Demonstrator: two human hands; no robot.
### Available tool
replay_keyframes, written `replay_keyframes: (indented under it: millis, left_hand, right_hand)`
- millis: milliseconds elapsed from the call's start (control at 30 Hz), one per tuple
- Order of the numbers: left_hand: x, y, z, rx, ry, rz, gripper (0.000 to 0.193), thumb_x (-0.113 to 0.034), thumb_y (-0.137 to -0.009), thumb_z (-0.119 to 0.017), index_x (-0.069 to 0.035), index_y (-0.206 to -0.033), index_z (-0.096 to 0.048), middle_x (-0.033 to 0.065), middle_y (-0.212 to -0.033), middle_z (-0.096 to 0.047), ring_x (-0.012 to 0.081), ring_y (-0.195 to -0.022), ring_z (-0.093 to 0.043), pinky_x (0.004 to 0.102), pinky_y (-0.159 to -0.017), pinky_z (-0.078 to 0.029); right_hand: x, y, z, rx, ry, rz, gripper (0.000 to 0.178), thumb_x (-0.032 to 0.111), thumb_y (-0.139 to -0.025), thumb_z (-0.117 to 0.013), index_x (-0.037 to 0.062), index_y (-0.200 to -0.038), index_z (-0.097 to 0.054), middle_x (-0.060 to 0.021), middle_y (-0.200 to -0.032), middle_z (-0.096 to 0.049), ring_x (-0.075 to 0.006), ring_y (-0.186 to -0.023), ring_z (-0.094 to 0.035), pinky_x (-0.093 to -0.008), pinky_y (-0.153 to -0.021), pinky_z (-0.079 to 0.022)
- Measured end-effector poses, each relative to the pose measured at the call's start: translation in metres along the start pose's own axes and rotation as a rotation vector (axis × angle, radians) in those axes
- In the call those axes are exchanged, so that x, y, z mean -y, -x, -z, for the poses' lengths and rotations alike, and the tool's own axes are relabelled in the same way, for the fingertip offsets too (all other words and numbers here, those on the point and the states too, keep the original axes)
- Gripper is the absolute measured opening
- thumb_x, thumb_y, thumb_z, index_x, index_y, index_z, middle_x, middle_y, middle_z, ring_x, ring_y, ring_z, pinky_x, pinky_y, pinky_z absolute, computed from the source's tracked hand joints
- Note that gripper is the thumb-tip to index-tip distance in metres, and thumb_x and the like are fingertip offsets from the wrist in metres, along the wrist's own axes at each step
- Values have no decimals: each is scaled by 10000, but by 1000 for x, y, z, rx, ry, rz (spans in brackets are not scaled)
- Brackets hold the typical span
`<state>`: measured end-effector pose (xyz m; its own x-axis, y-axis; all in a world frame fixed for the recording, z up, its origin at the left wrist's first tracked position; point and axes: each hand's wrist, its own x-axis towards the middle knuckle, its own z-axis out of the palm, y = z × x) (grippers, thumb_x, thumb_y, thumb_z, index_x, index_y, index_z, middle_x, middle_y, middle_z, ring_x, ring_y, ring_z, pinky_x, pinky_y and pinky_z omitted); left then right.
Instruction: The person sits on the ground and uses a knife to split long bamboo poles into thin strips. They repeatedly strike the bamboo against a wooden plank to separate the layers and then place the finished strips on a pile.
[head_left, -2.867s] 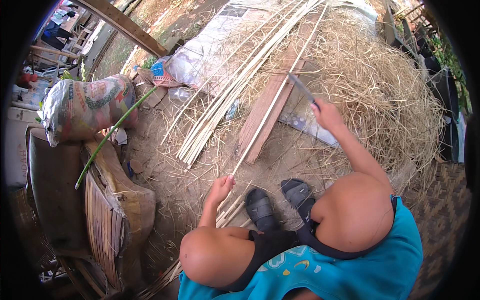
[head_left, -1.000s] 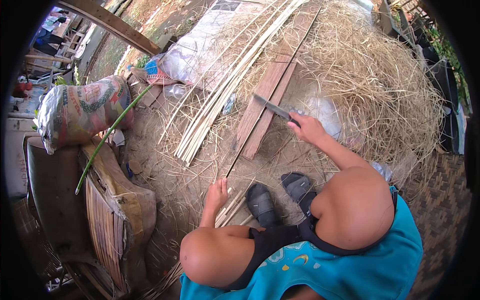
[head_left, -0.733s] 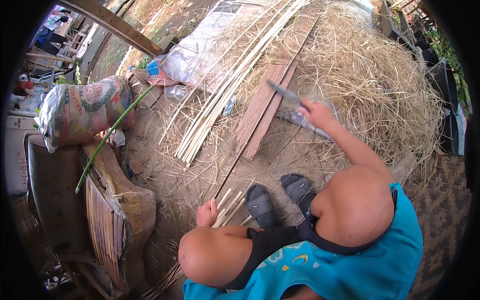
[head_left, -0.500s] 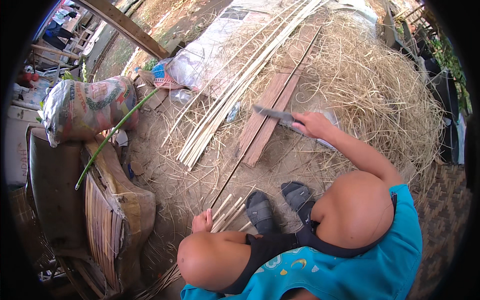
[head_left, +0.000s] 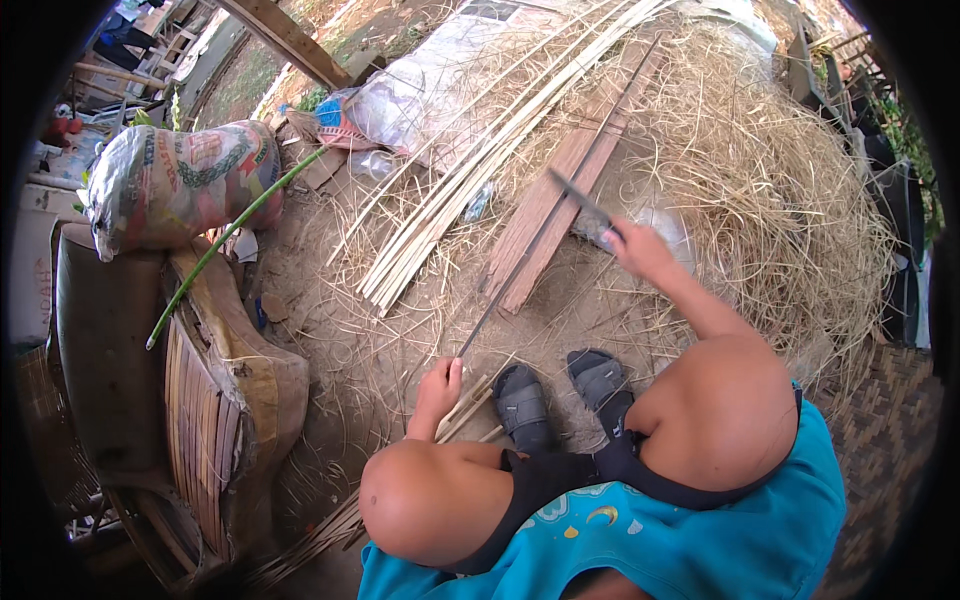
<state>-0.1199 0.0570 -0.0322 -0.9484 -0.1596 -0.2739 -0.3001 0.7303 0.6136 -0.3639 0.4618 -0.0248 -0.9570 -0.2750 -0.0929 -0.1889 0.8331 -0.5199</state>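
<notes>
My left hand is closed on the near end of a long, thin dark strip, which looks like split bamboo. The strip runs away from me along a brown wooden board lying on the ground. My right hand grips a knife by its handle. Its grey blade lies across the strip, over the middle of the board; whether it presses on the strip I cannot tell. Left of the board rests a bundle of pale split strips.
A large heap of dry shavings spreads at the right. On the left, a stuffed sack sits atop a worn wooden chair, with a green stalk leaning across. More strips lie beside my left knee. A woven mat is at the right.
My left hand has moved up and slightly right, away from my knee, with the strip end. The knife has shifted right and its blade now points more steeply away from me.
</notes>
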Motion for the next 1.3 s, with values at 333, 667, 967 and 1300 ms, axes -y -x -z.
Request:
replay_keyframes:
  millis: [333,667,967,1300]
  left_hand:
    - [19,4,4,57,-354,-71,388,-365,-1060,-432,-23,-926,-559,314,-691,-630,523,-699,-645,632,-624,-484]
    - [27,23,19,79,-41,35,501,-392,-1055,-466,7,-826,-663,216,-703,-634,391,-659,-635,464,-646,-482]
    - [13,-11,4,176,327,200,470,-370,-1063,-484,15,-872,-674,86,-610,-559,176,-586,-542,377,-591,-454]
    - [-16,-42,-5,185,160,29,480,-394,-1053,-489,3,-833,-647,156,-678,-627,264,-646,-618,402,-651,-480]
  right_hand:
    - [-49,-53,32,-99,194,-194,363,440,-1029,-494,147,-1209,-609,-215,-848,-714,-429,-816,-703,-549,-716,-550]
    - [88,58,-56,365,104,550,411,439,-1010,-539,179,-1327,-564,-220,-868,-675,-415,-789,-688,-526,-683,-563]
    - [20,-7,-34,-34,-2,68,381,422,-1011,-529,164,-1286,-580,-231,-884,-689,-443,-826,-686,-550,-742,-549]
    - [-16,-13,-4,-40,105,-2,412,465,-1000,-540,188,-1304,-563,-230,-883,-697,-450,-787,-690,-514,-694,-569]
